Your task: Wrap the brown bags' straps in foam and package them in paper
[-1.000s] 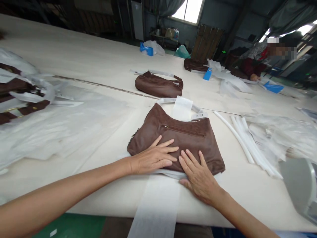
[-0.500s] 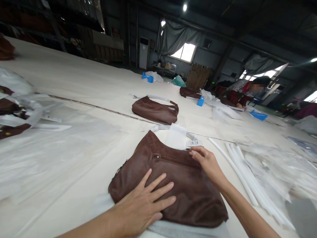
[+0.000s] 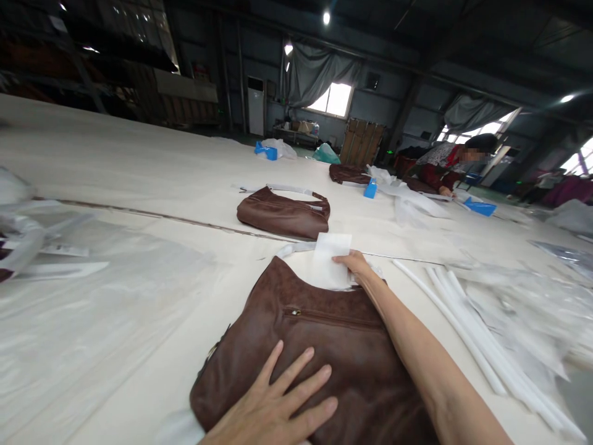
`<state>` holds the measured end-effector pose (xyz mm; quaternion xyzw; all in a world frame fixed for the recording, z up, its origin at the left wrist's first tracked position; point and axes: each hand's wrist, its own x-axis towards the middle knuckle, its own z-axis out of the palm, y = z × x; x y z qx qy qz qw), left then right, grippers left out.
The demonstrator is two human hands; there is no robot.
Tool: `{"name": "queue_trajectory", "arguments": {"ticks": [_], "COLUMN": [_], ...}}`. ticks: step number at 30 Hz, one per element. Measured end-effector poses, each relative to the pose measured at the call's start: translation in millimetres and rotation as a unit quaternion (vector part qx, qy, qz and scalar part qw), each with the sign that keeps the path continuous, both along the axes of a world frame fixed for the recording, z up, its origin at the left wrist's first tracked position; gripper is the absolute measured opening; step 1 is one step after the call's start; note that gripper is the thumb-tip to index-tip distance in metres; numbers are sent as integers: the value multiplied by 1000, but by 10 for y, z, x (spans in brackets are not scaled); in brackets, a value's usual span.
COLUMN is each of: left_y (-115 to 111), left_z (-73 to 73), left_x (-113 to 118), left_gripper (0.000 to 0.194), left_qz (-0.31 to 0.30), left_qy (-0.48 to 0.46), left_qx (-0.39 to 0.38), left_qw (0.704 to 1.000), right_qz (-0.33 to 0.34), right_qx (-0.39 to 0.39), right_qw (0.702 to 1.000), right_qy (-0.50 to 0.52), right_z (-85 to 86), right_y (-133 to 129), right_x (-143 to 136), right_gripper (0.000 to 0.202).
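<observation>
Bag (image 3: 356,364) bottom and the back of the left hand (image 3: 278,411) are cropped by the lower edge; that hand hides part of the bag's front, and the right forearm (image 3: 417,346) covers its right side. Right hand (image 3: 356,264) blocks part of the paper's (image 3: 330,266) right edge and the strap (image 3: 296,248) behind. Bundle (image 3: 23,241) cropped at left, grey item (image 3: 579,386) cropped at lower right, can't ID; co-worker's hand (image 3: 445,191) too small to read.
</observation>
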<state>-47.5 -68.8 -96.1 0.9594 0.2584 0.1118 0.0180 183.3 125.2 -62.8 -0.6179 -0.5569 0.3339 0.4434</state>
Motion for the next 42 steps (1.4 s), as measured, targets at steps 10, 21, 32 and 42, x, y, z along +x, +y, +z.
{"name": "queue_trajectory", "arguments": {"ticks": [10, 21, 32, 42], "left_y": [-73, -122, -104, -42], "left_z": [34, -31, 2, 58], "left_x": [-22, 20, 50, 62], "left_gripper": [66, 48, 67, 51], "left_qz": [22, 48, 60, 37], "left_qy": [-34, -112, -83, -58], "left_qx": [-24, -30, -54, -90], "left_qw": [999, 992, 993, 994], "right_qz": [276, 399, 415, 508], "right_qx": [98, 203, 184, 143], "right_qw": [950, 787, 772, 758], "right_qy": [-108, -425, -445, -384], "right_z": [54, -254, -130, -343], "right_y": [-914, -1559, -1773, -3384], "right_x": [212, 227, 232, 125], "right_gripper": [27, 50, 46, 87]}}
